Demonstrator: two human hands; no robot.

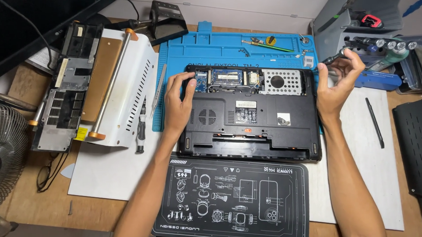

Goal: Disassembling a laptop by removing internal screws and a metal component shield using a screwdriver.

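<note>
Head view: left hand (178,102) fingers (190,81) touch laptop (252,118) corner.

Wooden desk (25,205) bears white sheet (105,175), black mat (232,203).

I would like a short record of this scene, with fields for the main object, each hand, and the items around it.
Main object: black laptop lying bottom side up on a blue repair mat, rear cover off, circuit boards exposed
Left hand: rests on the laptop's left edge, near the open bay
Right hand: raised beside the laptop's right rear corner, fingers pinching a small dark tool
In front: black mat with white diagrams
Left side: screwdriver, tweezers, white metal case
Right side: black pen-like tool
</note>
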